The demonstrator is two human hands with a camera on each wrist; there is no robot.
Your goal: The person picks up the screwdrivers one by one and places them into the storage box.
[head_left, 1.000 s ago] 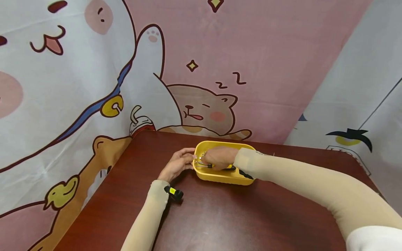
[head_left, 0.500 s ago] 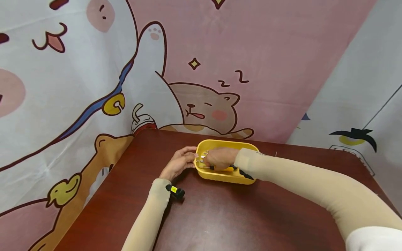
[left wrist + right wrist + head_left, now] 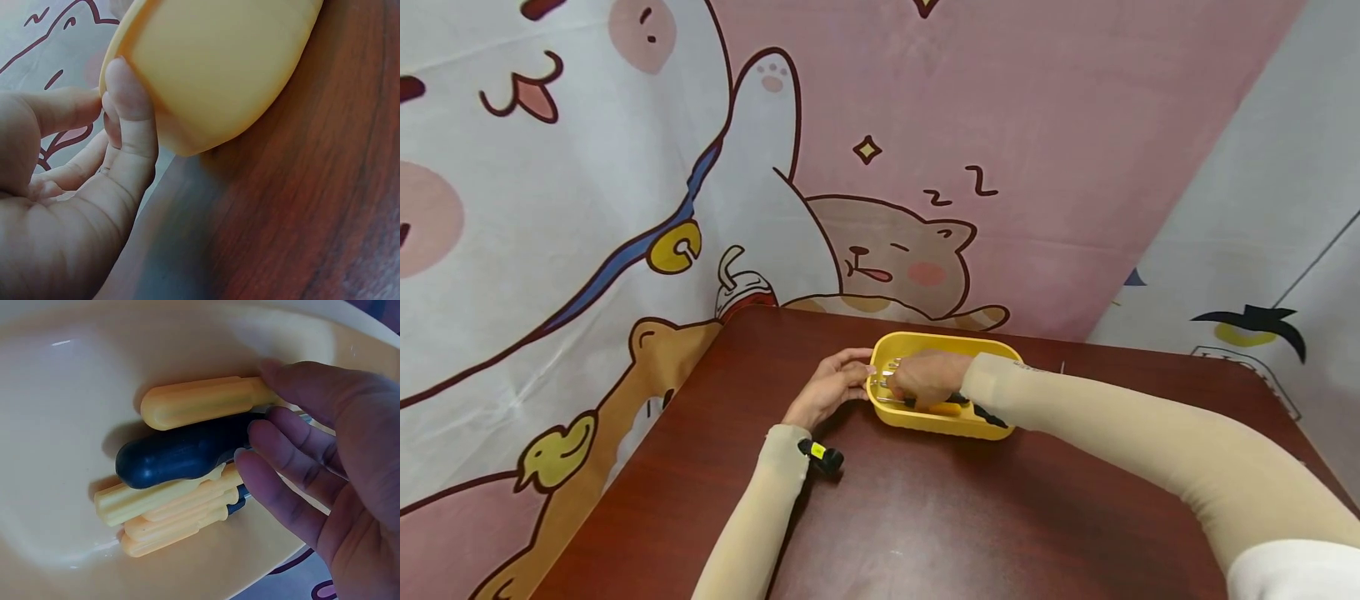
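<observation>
A yellow plastic bin [image 3: 940,425] stands near the far side of the table. My left hand [image 3: 831,390] pinches its left end wall; in the left wrist view the thumb [image 3: 131,94] lies inside the rim, the fingers outside. Inside the bin is my right hand [image 3: 928,377]. In the right wrist view its thumb and index finger pinch the neck of a yellow-handled screwdriver [image 3: 194,403]. Other fingertips touch the front of a black-handled screwdriver [image 3: 181,453] beside it. Several yellow handles [image 3: 178,512] lie alongside. Metal shafts [image 3: 891,401] point to the bin's left end, partly hidden by the hand.
The dark red wooden table [image 3: 880,517] spreads out in front of the bin. Behind it hangs a cartoon-printed cloth [image 3: 1045,125]. A small black camera [image 3: 826,459] is strapped to the left wrist.
The right hand shifts slightly among the screwdrivers, and different black and yellow handles show beneath it. The left hand keeps its hold on the rim. The view has moved a little.
</observation>
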